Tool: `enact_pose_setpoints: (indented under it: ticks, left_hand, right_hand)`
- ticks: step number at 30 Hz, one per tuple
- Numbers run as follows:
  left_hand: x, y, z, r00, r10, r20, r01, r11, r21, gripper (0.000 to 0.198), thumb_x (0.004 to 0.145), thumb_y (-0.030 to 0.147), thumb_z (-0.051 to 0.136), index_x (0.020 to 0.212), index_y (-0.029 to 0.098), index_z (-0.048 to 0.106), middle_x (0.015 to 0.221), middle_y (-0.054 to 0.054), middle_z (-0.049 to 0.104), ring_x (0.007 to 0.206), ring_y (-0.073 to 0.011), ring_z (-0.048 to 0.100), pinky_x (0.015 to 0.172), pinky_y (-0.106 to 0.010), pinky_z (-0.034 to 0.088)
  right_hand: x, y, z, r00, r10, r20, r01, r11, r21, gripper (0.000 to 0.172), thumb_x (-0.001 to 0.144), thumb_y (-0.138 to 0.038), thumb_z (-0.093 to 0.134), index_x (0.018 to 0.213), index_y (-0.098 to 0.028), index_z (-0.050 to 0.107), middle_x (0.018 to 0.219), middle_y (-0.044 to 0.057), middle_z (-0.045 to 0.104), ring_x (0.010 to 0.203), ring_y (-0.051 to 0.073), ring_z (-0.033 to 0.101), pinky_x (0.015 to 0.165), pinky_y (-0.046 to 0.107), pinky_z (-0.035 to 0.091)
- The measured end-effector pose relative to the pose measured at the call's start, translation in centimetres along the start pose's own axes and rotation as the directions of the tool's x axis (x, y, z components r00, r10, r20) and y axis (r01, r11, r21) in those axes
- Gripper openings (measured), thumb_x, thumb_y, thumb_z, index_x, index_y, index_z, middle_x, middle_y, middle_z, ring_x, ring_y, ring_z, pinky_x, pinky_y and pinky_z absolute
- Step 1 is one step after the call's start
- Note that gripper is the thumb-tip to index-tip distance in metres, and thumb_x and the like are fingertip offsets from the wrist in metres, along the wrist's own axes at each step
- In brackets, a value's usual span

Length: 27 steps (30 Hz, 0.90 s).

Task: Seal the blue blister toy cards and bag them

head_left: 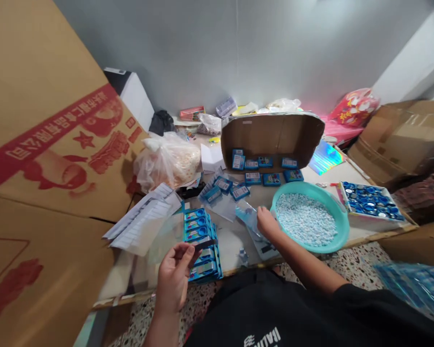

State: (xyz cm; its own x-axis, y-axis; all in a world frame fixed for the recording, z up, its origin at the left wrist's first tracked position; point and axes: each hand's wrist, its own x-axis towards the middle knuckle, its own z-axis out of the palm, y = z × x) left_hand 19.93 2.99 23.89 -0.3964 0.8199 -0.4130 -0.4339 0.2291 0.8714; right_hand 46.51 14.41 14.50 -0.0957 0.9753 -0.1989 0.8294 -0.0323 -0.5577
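Note:
My left hand (pixel 175 274) pinches a thin dark strip (pixel 207 244) between thumb and fingers. Below and behind the strip is a stack of blue packs (pixel 197 226) with round blue rings in a column. My right hand (pixel 265 222) has its fingers closed at the edge of a piece of clear plastic film (pixel 246 214), left of the turquoise basin (pixel 342 226). That basin holds many small pale blue and white pellets (pixel 305 219). Under my right forearm lies a flat grey sheet (pixel 263 246) with dark marks.
A cardboard box (pixel 275 132) lies open at the back, with several small blue boxes (pixel 253 178) in and before it. At right a white box (pixel 369 224) holds blue round pieces. Paper sheets (pixel 146 219) and a filled plastic bag (pixel 168 161) are left, beside tall cartons (pixel 50 217).

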Motion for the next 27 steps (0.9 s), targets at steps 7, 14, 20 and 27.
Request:
enact_pose_setpoints:
  ticks: [7, 14, 20, 27]
  left_hand:
    - [1.6, 1.5, -2.2, 0.995, -0.086, 0.043, 0.087, 0.996, -0.028, 0.054, 0.056, 0.033, 0.092, 0.097, 0.016, 0.062, 0.084, -0.003, 0.075, 0.081, -0.0153, 0.072, 0.081, -0.027, 0.058]
    - [2.4, 2.3, -3.1, 0.974, -0.158, 0.165, 0.167, 0.985, -0.037, 0.05, 0.07, 0.042, 0.08, 0.109, 0.018, 0.061, 0.085, -0.004, 0.076, 0.082, -0.0194, 0.073, 0.081, -0.031, 0.058]
    - [2.4, 2.9, -2.9, 0.933, -0.173, 0.315, 0.153, 0.984, 0.088, 0.049, 0.08, 0.051, 0.07, 0.116, 0.019, 0.059, 0.095, -0.007, 0.075, 0.094, -0.0234, 0.072, 0.083, -0.032, 0.056]
    - [3.2, 1.5, -0.8, 0.962, -0.115, 0.249, 0.086, 0.988, 0.126, 0.066, 0.072, 0.057, 0.075, 0.122, 0.02, 0.052, 0.099, -0.008, 0.074, 0.097, -0.025, 0.071, 0.092, -0.04, 0.053]
  right_hand:
    - [-2.6, -8.7, 0.3, 0.914, -0.407, -0.003, 0.385, 0.863, 0.326, 0.035, 0.101, -0.023, 0.043, 0.134, -0.017, 0.051, 0.129, 0.013, 0.059, 0.12, 0.02, 0.055, 0.104, 0.036, 0.043]
    - [-4.2, -16.2, -2.1, 0.72, -0.694, -0.001, 0.597, 0.618, 0.511, 0.052, 0.088, -0.037, 0.069, 0.134, -0.019, 0.054, 0.125, 0.013, 0.06, 0.116, 0.023, 0.056, 0.101, 0.04, 0.045]
    - [-3.2, -18.3, -3.3, 0.572, -0.805, 0.158, 0.72, 0.585, 0.372, 0.019, 0.088, -0.014, 0.064, 0.105, -0.016, 0.073, 0.089, 0.007, 0.067, 0.083, 0.017, 0.062, 0.078, 0.028, 0.05]
    - [-2.6, -17.0, -2.1, 0.734, -0.677, 0.044, 0.575, 0.656, 0.489, 0.011, 0.084, -0.013, 0.066, 0.085, -0.019, 0.076, 0.081, 0.004, 0.069, 0.075, 0.015, 0.062, 0.071, 0.025, 0.047]
